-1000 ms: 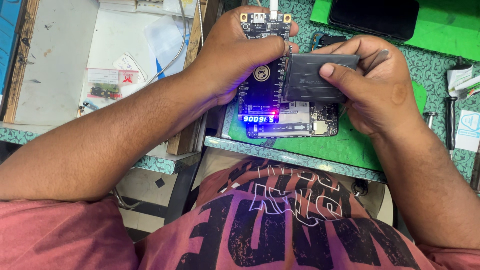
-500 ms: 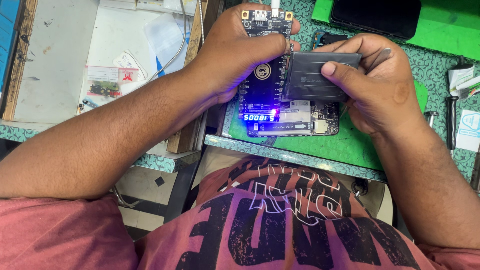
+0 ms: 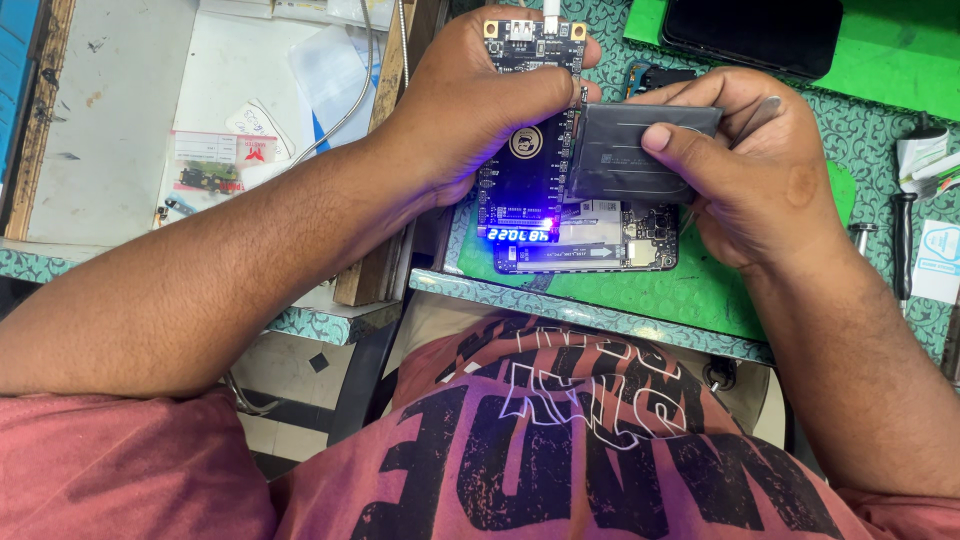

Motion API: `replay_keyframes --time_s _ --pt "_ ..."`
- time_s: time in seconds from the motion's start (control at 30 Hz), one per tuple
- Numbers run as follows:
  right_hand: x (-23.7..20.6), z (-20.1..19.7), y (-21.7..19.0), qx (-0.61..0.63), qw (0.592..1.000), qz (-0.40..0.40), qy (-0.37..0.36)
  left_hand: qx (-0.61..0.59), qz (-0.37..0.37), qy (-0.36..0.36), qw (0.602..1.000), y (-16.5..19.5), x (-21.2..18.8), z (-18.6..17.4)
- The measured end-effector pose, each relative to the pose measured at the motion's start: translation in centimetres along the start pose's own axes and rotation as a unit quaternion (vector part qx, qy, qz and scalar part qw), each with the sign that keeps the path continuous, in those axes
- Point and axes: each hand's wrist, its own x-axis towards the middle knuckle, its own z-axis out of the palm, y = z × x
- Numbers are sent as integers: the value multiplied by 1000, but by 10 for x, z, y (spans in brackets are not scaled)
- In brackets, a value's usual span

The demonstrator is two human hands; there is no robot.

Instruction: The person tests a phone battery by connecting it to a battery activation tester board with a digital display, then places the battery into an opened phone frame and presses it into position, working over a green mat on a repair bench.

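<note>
My left hand grips a black test circuit board with gold corner holes and a glowing blue digit display near its lower end. My right hand holds a flat dark grey phone battery against the board's right edge, thumb on top. A thin metal tool is also pinched in my right fingers. Under both hands lies an opened phone with its inner parts showing, resting on a green mat.
A black phone lies on a second green mat at the top right. Screwdrivers and tools sit at the right edge. On the left is a white tray with small parts bags and a cable.
The digits on the blue display have changed. Both hands, the board and the battery stay almost where they were.
</note>
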Motion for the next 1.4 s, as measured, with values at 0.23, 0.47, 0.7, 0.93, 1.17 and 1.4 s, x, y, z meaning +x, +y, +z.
replay_keyframes --time_s 0.23,0.47,0.7,0.93,1.17,1.4 --pt "1 0 0 -2 1000 1 1 -6 1 0 1000 0 0 0" --pt "1 0 0 0 1000 1 2 -2 2 1 1000 0 0 0" --pt "1 1 -1 -1 1000 -1 -4 -18 1 -10 1000 0 0 0" --pt "0 0 -1 -1 1000 0 -2 -7 -1 -4 1000 0 -1 0" --pt "0 0 -1 5 1000 1 -1 -2 -1 1 1000 1 -1 1" --pt "-1 0 -2 -3 1000 2 4 6 0 -7 1000 2 -1 1"
